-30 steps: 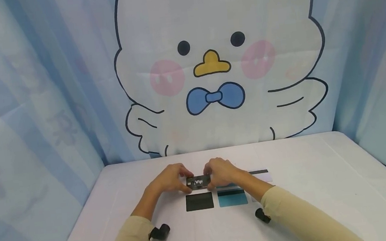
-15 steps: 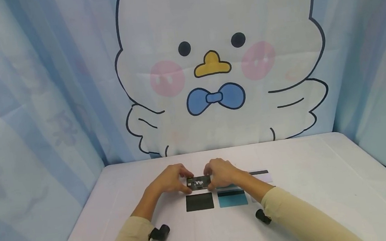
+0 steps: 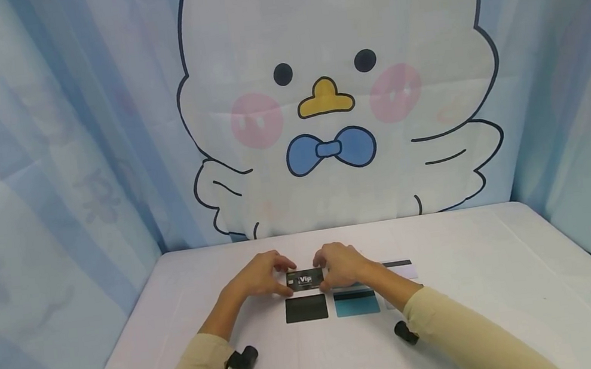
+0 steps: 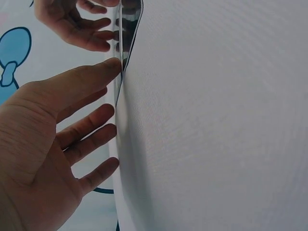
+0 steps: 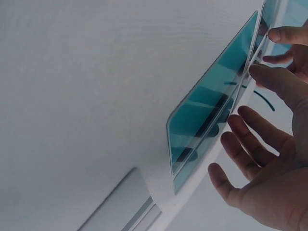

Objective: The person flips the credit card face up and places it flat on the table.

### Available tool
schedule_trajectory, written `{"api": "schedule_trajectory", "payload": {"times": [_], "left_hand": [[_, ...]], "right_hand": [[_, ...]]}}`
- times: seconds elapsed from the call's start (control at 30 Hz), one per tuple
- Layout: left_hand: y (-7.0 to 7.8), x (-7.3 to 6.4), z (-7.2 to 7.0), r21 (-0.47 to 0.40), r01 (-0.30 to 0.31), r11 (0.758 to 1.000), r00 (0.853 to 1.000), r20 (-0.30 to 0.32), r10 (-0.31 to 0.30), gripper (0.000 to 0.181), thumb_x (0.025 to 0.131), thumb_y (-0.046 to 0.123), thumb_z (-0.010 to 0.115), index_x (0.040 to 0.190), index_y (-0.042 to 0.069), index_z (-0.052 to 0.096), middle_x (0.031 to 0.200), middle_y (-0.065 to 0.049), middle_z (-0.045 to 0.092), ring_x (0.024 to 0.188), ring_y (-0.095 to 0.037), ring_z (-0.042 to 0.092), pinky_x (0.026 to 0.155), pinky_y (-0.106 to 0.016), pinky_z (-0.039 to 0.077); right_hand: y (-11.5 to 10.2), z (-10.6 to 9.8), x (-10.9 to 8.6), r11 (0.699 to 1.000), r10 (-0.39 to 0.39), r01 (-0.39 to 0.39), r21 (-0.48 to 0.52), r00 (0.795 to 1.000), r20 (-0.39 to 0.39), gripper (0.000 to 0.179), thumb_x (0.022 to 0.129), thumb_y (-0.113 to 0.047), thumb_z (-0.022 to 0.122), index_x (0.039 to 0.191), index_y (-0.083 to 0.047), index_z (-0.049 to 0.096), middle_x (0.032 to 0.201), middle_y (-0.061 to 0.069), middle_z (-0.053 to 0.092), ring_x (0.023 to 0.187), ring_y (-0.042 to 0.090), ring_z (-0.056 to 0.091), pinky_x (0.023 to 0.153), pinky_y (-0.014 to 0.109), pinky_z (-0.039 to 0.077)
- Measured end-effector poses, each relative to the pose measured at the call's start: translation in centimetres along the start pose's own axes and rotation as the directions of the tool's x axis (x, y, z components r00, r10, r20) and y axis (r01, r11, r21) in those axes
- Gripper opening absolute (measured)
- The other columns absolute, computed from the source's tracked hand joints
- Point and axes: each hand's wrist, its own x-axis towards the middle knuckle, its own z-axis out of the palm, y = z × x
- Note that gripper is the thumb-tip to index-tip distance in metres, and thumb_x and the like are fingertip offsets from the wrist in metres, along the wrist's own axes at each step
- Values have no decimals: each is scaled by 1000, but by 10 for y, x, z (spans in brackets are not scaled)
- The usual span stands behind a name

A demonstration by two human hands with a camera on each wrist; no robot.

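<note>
A black card printed "Vip" [image 3: 305,279] lies flat in the upper row on the table. At its left end my left hand [image 3: 261,273] has its thumb at the near edge and forefinger at the far edge. My right hand [image 3: 339,265] holds the right end the same way. In the left wrist view the left thumb [image 4: 94,77] reaches the card while the other fingers spread loosely. Likewise, the right wrist view has the right thumb [image 5: 272,79] at the card, the remaining fingers apart. A plain black card [image 3: 306,308] lies just nearer.
A teal card with a dark stripe [image 3: 357,304] lies right of the plain black one; another teal card behind it is partly hidden by my right hand. Farther right is a white striped card [image 3: 402,269], with another pale card below, mostly covered by the sleeve.
</note>
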Motion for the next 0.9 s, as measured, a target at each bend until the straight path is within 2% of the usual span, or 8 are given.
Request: {"api": "schedule_trajectory", "payload": {"times": [0.2, 0.37, 0.57, 0.77, 0.9], "left_hand": [[3, -9, -1, 23, 4, 1000, 1000, -13, -3, 50, 77, 22, 93, 124, 20, 75, 111, 0, 65, 106, -20, 58, 101, -47, 51], [7, -19, -2, 17, -9, 1000, 1000, -22, 10, 47, 77, 21, 93, 121, 20, 76, 109, 1, 65, 106, -21, 58, 98, -45, 52], [12, -28, -2, 10, -45, 999, 999, 14, 45, 45, 78, 21, 92, 119, 16, 75, 104, 2, 67, 101, -19, 59, 90, -40, 52], [17, -40, 0, 12, -96, 995, 994, 57, 95, 45, 77, 22, 93, 118, 14, 74, 100, 2, 66, 96, -18, 58, 84, -38, 50], [20, -46, 1, 21, -85, 996, 993, 83, 84, 48, 76, 25, 94, 119, 14, 74, 100, 3, 66, 95, -17, 58, 84, -37, 51]], "right_hand": [[-1, 1, -7, 1000, -3, 4, 19, 1000, -12, 49, 81, -28, 89, 125, -13, 72, 114, 4, 69, 106, 22, 58, 102, 53, 46], [-5, 0, -14, 999, -46, 47, 22, 999, -22, 46, 79, -24, 89, 120, -12, 74, 110, 3, 71, 108, 22, 58, 105, 54, 43], [-10, -1, -25, 998, -61, 61, 10, 998, -9, 43, 81, -26, 88, 120, -12, 73, 105, 2, 70, 101, 20, 58, 101, 51, 44], [-16, 1, -35, 996, -86, 86, 0, 996, 0, 38, 80, -26, 88, 112, -12, 75, 100, 1, 69, 98, 18, 57, 95, 47, 44], [-19, 2, -40, 993, -113, 113, -16, 994, 8, 38, 79, -27, 90, 110, -13, 75, 100, -1, 69, 97, 16, 56, 94, 46, 43]]}}
